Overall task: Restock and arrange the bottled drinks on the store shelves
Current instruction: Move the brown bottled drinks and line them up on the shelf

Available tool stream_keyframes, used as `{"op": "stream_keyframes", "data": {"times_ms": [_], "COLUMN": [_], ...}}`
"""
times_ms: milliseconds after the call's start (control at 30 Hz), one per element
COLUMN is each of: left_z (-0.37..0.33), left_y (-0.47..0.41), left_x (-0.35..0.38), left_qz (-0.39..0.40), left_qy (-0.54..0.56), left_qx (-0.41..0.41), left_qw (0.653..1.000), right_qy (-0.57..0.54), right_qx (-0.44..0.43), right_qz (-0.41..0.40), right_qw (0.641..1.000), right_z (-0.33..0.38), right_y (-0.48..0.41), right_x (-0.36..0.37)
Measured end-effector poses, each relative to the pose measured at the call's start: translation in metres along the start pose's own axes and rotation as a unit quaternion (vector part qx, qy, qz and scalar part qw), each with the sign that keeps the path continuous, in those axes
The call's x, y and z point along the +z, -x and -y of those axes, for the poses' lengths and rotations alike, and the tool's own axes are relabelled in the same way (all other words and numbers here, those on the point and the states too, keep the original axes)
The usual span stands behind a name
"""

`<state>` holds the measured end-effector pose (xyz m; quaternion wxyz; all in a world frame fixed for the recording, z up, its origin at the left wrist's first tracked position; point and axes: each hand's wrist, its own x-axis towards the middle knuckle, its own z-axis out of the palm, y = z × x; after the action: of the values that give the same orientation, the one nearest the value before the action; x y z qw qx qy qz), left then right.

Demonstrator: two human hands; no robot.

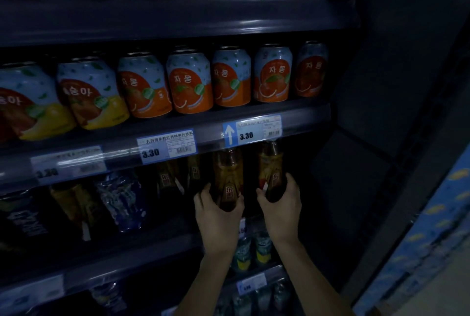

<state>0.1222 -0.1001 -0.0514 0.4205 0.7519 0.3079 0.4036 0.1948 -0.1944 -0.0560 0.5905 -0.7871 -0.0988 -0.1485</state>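
Note:
Two brown tea bottles with yellow labels stand tilted at the mouth of a dark shelf bay. My left hand (217, 210) grips the base of the left tea bottle (227, 170). My right hand (281, 201) grips the base of the right tea bottle (270, 163), whose cap reaches up behind the shelf rail (208, 135). More bottles of the same tea (167, 175) stand further left in the same bay. The bay to the right of my right hand is dark.
Orange and yellow juice cans (189, 81) line the shelf above. Blue bottles (122, 201) and dark packs sit at left. Smaller bottles (250, 249) fill the lower shelves. A dark side panel (381, 112) closes the shelf at right; a blue carton (432, 226) stands beyond.

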Motion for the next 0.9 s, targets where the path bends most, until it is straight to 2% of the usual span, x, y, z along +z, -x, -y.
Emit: {"op": "stream_keyframes", "data": {"times_ms": [100, 267, 500, 900], "left_z": [0.002, 0.002, -0.001, -0.014], "left_y": [0.003, 0.001, 0.0, 0.004], "left_x": [-0.002, 0.002, 0.013, 0.033], "left_qz": [-0.004, 0.01, 0.005, 0.009], "left_qy": [-0.051, -0.028, -0.018, -0.075], "left_qx": [0.004, 0.003, 0.018, 0.01], "left_qw": [0.999, 1.0, 1.0, 0.997], "right_qy": [0.014, 0.046, 0.023, -0.001], "right_qx": [0.006, -0.019, 0.01, 0.025], "right_qz": [0.011, 0.0, 0.04, 0.028], "right_qw": [1.0, 0.999, 0.999, 0.999], "right_z": [-0.004, -0.004, -0.006, -0.008], "right_y": [0.002, -0.003, -0.009, -0.017], "right_x": [-0.001, -0.004, -0.005, -0.014]}}
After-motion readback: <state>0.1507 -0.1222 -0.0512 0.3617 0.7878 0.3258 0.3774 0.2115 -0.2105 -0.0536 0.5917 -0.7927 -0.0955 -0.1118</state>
